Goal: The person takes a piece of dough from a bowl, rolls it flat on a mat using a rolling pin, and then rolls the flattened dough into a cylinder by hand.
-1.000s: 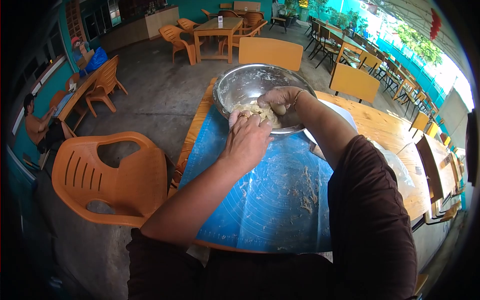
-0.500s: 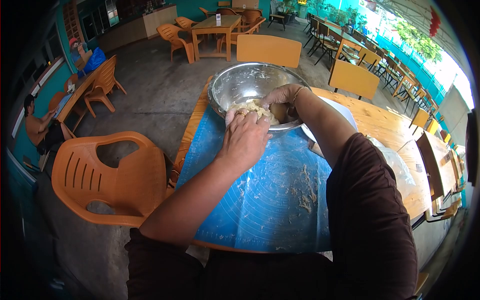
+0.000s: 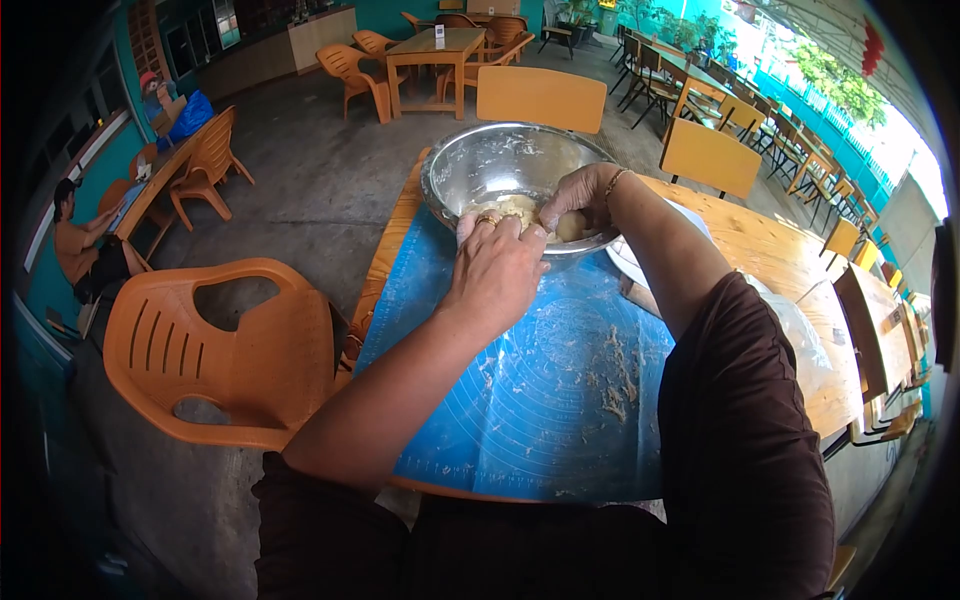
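A wide steel mixing bowl [image 3: 462,165] stands at the far end of a blue pastry mat [image 3: 520,400]. Pale, sticky dough [image 3: 517,205] lies in its near side. My left hand [image 3: 498,262] reaches over the near rim, its fingers curled onto the dough and a ring on one finger. Inside the right part of the bowl, my right hand [image 3: 582,200] has its fingers bent down into the dough, their tips partly hidden. Flour coats the fingers of both hands. Smears and scraps of dough [image 3: 615,380] stick to the mat's right side.
Right of the bowl, partly behind my right arm, are a white plate [image 3: 625,262] and a clear plastic bag [image 3: 800,335] on the wooden table [image 3: 745,225]. An orange plastic chair [image 3: 230,350] stands close on the left. A seated person [image 3: 80,240] is farther left.
My right hand has drawn slightly back and up within the bowl, its fingers more bent. My left hand stays at the near rim with a small shift. The view has moved slightly.
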A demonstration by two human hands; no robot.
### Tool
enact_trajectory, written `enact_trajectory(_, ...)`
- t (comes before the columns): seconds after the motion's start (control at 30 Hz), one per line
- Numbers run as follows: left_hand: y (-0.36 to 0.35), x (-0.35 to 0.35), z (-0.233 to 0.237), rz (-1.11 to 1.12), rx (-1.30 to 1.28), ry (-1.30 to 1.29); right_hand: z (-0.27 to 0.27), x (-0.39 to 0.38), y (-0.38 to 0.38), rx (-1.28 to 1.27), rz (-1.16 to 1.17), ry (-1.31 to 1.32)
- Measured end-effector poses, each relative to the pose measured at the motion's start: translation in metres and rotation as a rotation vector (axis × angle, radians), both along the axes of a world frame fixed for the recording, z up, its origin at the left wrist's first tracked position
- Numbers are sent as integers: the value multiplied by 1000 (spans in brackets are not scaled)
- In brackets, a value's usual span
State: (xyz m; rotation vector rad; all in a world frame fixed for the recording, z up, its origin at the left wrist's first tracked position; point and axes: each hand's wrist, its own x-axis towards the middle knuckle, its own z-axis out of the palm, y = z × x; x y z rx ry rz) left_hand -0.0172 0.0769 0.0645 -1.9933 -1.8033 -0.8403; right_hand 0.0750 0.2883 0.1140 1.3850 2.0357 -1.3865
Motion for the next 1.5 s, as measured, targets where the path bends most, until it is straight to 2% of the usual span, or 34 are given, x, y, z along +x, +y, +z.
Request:
enact_trajectory(0.1, 0, 1, 2, -1, -28, -12, 7, 3, -8, -123, 8, 26)
enact_trajectory(0.13, 0, 1, 2, -3, -29, -12, 8, 5, -7, -124, 6, 26)
enact_trajectory(0.2, -1, 0, 2, -4, -33, 3, 14, 12, -8, -105, 146, 108)
enact_trajectory(0.33, -2, 2, 6, -11, -50, -2, 34, 22, -20, -81, 158, 191)
enact_trajectory(0.4, -2, 2, 5, 0, -67, -6, 41, 26, -22, 113, 193, 382)
enact_trajectory(0.47, -2, 1, 3, -2, -48, 3, 43, 35, -24, 99, 166, 454)
enact_trajectory(0.57, -2, 1, 3, -15, -20, 14, 48, 59, -48, -12, -21, 882)
enact_trajectory(0.6, -2, 0, 2, -18, -12, 14, 47, 68, -54, -3, -28, 884)
enact_trajectory(0.67, -3, -2, 2, -37, -3, 33, 45, 86, -70, -116, -50, 1098)
enact_trajectory(0.73, -5, 2, 4, -70, 157, 18, 45, 108, -94, -96, -70, 1089)
enact_trajectory(0.8, -6, 6, 12, -139, 187, -13, 36, 126, -106, -215, -158, 1150)
enact_trajectory(0.83, -9, 10, 19, -241, 224, -112, 32, 133, -112, -318, -164, 1179)
enact_trajectory(0.9, -12, 19, 30, -407, 225, -289, 30, 146, -136, -308, -221, 1191)
enact_trajectory(0.93, -18, 29, 36, -407, 224, -284, 28, 150, -148, -303, -269, 1195)
enact_trajectory(1.0, -30, 60, 47, -452, -246, -1009, 16, 160, -155, -336, -209, 1243)
enact_trajectory(1.03, -30, 72, 42, -539, -280, -1145, 14, 164, -163, -301, -205, 1264)
enact_trajectory(1.07, -33, 83, 38, -535, -278, -1143, 11, 168, -171, -268, -202, 1282)
enact_trajectory(1.13, -43, 104, 43, -569, -525, -1671, 5, 170, -188, -202, -214, 1307)
enact_trajectory(1.17, -42, 106, 40, -611, -622, -1727, 4, 169, -198, 27, -234, 1274)
enact_trajectory(1.2, -44, 110, 39, -611, -616, -1725, 2, 168, -208, 255, -251, 1232)
enact_trajectory(1.23, -47, 117, 38, -697, -544, -1808, -5, 165, -216, 371, -238, 1252)
enact_trajectory(1.27, -47, 123, 37, -783, -471, -1888, -23, 161, -208, 1003, -24, 1206)
enact_trajectory(1.3, -41, 128, 35, -773, -348, -1944, -22, 163, -214, 1148, 20, 1104)
enact_trajectory(1.33, -41, 127, 31, -770, -344, -1943, -20, 165, -219, 1288, 63, 995)
enact_trajectory(1.37, -43, 125, 29, -723, -400, -1962, -18, 168, -218, 1286, 66, 999)
enact_trajectory(1.43, -38, 114, 17, -697, -511, -1987, -14, 174, -213, 946, 95, 1049)
enact_trajectory(1.47, -34, 106, 10, -696, -507, -1982, -13, 175, -207, 947, 96, 1055)
enact_trajectory(1.5, -32, 100, 8, -657, -564, -1981, -12, 175, -201, 958, -5, 1055)
